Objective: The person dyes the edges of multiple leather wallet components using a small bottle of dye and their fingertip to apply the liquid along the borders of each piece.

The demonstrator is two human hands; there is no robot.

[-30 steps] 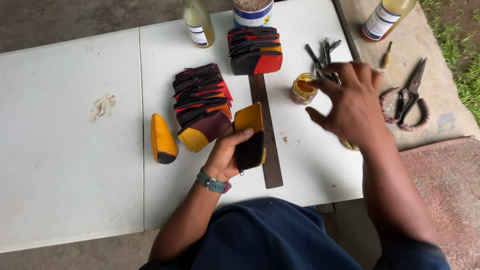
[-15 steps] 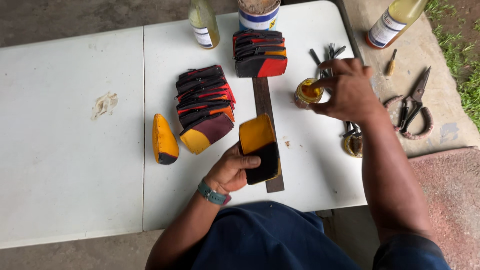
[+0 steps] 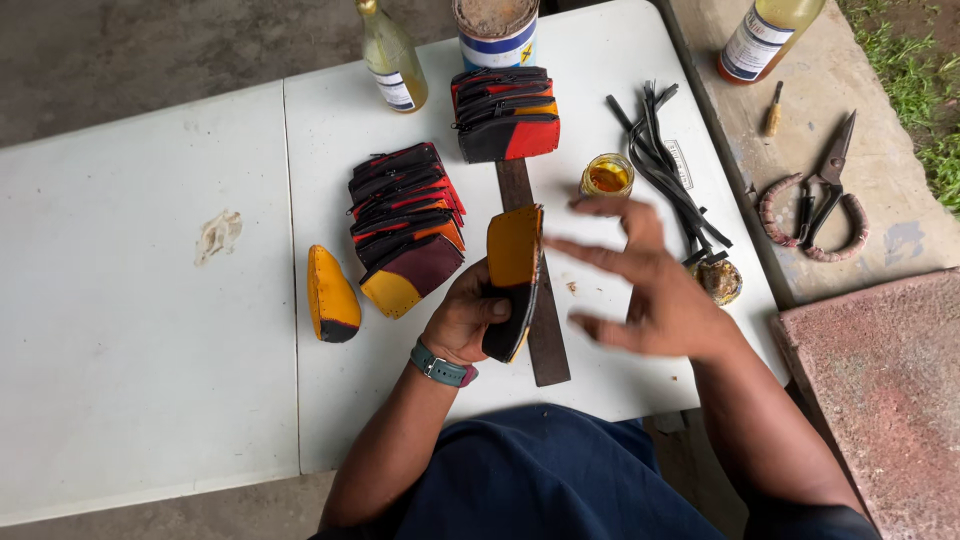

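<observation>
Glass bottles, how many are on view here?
2: one glass bottle stands at the table's far edge, left of the tin can; another bottle stands on the concrete ledge, top right. Both run out of frame.

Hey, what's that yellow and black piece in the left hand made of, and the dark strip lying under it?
Yellow-and-black piece: looks like leather, matte, slightly curved, stitched along the edge. Dark strip on the table: flat, straight, brownish, dull; possibly rusted metal, though I can't be sure.
</observation>
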